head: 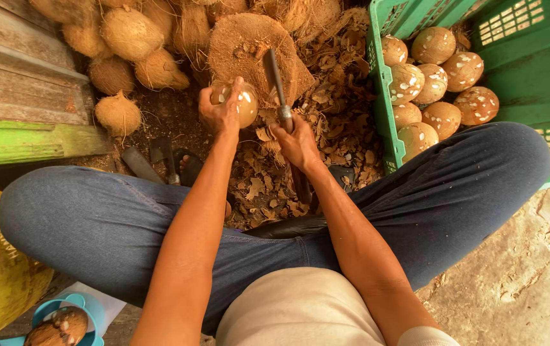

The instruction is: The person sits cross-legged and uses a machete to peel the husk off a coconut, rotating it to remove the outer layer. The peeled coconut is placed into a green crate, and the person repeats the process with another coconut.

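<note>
While the left hand (220,112) cups a round brown peeled coconut (240,102), the right hand (297,144) grips a long steel-bladed knife (274,80), its blade pointing away just right of it.

Blue jeans (96,224), beige shirt (300,307), bare forearms.

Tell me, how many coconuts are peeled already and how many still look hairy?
Done: about nine peeled coconuts lie in the green crate. In hand: the left hand holds a partly shaved coconut on the fibrous block, and the right hand grips a knife. Left: at least seven hairy coconuts are piled behind.
</note>
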### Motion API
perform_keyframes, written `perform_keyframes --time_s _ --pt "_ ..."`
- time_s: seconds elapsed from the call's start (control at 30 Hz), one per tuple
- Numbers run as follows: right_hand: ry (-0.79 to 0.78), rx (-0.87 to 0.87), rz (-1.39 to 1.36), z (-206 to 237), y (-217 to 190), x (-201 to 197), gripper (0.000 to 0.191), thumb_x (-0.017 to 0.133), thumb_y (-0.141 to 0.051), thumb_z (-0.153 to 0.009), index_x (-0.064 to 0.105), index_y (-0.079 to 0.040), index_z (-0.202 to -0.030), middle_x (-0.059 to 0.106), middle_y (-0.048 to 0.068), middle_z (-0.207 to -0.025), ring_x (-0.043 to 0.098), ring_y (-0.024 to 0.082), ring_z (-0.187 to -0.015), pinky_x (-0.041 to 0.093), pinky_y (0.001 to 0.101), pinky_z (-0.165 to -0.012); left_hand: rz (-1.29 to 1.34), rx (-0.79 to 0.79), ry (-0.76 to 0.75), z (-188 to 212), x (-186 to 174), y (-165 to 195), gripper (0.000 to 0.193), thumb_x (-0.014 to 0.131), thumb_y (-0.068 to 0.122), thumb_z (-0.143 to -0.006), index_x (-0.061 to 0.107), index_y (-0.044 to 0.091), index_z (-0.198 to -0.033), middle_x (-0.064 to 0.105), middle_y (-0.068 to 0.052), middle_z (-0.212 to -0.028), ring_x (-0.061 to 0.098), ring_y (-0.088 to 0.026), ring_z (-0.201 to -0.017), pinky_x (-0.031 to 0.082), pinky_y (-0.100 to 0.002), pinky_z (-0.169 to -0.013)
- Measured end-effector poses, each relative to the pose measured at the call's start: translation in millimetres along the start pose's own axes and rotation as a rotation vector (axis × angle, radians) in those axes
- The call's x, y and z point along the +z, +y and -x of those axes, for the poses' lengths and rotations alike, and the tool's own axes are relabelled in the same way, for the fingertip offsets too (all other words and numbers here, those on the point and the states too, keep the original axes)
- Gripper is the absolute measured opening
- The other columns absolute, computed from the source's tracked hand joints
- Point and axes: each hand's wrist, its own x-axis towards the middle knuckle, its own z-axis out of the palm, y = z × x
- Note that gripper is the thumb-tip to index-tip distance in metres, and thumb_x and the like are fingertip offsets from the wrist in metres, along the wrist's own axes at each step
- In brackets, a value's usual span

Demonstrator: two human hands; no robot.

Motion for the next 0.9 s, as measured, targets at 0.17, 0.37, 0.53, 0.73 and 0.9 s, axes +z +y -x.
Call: perform_keyframes --time_s 0.17,0.37,0.53,0.73,0.9 --pt "0.145 -0.286 -0.040 4.9 -19.7 -14.1 0.023 0.060 -0.032 -0.102 0.048 -0.013 -0.099 0.051 -0.002 -0.070 0.051 0.008 -0.051 0.053 0.0284 -0.044 -0.183 0.114 -0.021 -21.2 4.8 -2.6 0.054 0.055 0.071 -0.092 0.069 0.021 -0.105 0.065 -0.004 -0.114 0.063 -0.023 -0.102 0.050 -0.038 -0.077" --pt "-0.026 -0.053 0.041 11.0 -19.2 12.0 0.020 0.057 -0.028 -0.102 0.055 -0.013 -0.089 0.050 0.000 -0.064 0.044 0.010 -0.045 0.043 0.0298 -0.039 -0.231 -0.007 -0.063 -26.1 10.7 1.3 0.048 0.044 0.059 -0.095 0.067 0.018 -0.099 0.070 -0.005 -0.108 0.069 -0.023 -0.087 0.050 -0.037 -0.068" --pt "0.061 -0.252 -0.091 1.2 -7.0 13.2 0.020 0.057 -0.020 -0.101 0.057 -0.012 -0.082 0.053 -0.002 -0.063 0.047 0.008 -0.046 0.044 0.0269 -0.037 -0.229 0.006 0.032 -26.1 14.2 -0.7 0.039 0.050 0.054 -0.095 0.066 0.018 -0.095 0.064 -0.008 -0.109 0.064 -0.022 -0.086 0.050 -0.037 -0.067" --pt "0.084 -0.318 -0.144 3.3 -9.5 19.3 0.030 0.060 -0.024 -0.102 0.051 -0.012 -0.076 0.048 -0.002 -0.058 0.043 0.009 -0.044 0.041 0.0291 -0.037 -0.173 -0.019 0.027 -19.6 17.2 3.4 0.036 0.050 0.051 -0.096 0.064 0.018 -0.096 0.065 -0.008 -0.105 0.063 -0.022 -0.087 0.050 -0.040 -0.072" --pt "0.056 -0.219 0.117 2.2 -6.4 19.8 0.022 0.056 -0.027 -0.099 0.060 -0.018 -0.080 0.048 -0.004 -0.058 0.043 0.008 -0.044 0.039 0.0311 -0.039 -0.058 -0.026 0.060 -13.3 17.9 1.5 0.031 0.055 0.044 -0.094 0.061 0.016 -0.083 0.064 -0.006 -0.100 0.064 -0.021 -0.082 0.053 -0.040 -0.070"
